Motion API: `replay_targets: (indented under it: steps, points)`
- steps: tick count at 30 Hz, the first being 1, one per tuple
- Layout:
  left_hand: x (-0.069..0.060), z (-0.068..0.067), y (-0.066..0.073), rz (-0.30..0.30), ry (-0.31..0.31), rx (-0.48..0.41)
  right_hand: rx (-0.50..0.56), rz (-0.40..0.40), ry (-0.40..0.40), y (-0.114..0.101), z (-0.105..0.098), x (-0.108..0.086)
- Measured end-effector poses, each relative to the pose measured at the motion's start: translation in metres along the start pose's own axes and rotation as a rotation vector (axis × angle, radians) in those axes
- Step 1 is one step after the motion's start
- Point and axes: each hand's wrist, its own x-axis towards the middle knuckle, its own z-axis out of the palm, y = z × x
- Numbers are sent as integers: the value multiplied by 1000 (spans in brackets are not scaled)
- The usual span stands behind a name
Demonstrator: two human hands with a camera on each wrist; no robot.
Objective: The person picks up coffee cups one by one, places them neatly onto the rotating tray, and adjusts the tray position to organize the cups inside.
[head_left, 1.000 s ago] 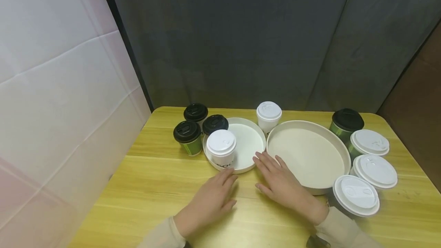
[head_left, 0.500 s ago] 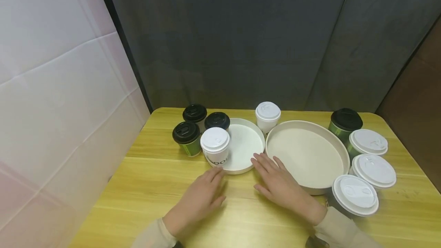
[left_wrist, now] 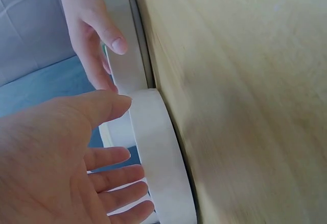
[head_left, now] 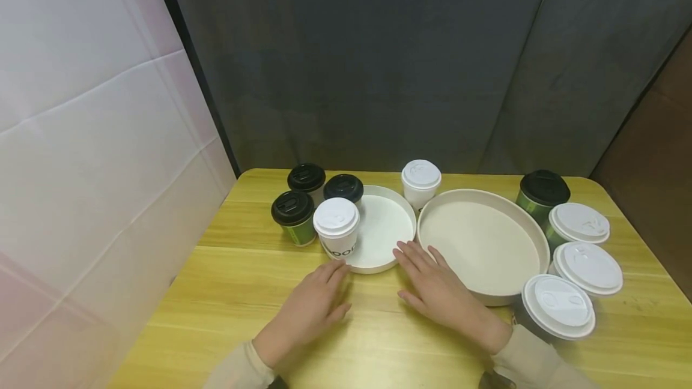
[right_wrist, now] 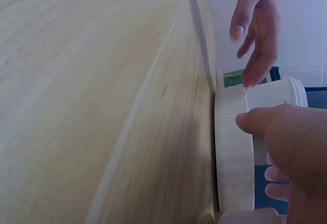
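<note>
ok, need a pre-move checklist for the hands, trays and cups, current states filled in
1. Lettered white cup upright in small round tray: ok.
2. Left hand open, holding no cup: ok.
3. Right hand open, holding no cup: ok.
4. Either hand touching the small tray's rim: cannot tell; both are close.
5. Black-lidded cup behind the lettered one inside that tray: cannot tell, base hidden.
6. Room right of large round tray: not ok, four lidded cups crowd it.
</note>
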Motion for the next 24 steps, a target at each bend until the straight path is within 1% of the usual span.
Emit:
replay_targets:
  steps: [5, 8, 10, 12, 15, 17, 21, 24]
  points:
    - [-1, 0, 0, -5, -2, -3, -2, 2, -3, -1, 0, 0]
    - [-2, 0, -1, -4, 9, -12, 3, -13, 17, -2, 0, 2]
    - [-1, -4, -1, -15, 20, -16, 13, -32, 40, -4, -1, 4]
    - [-1, -10, -1, -31, 31, -20, 40, -49, 64, -7, -3, 8]
    - [2, -27, -1, -59, 50, 4, 143, -50, 70, -15, -11, 13]
    - [4, -39, -3, -69, 82, 37, 246, -34, 56, -22, -16, 16]
    - [7, -60, -10, -93, 176, 106, 458, 0, -9, -37, -24, 25]
    - [11, -72, -18, -121, 229, 115, 578, 1, -76, -48, -26, 34]
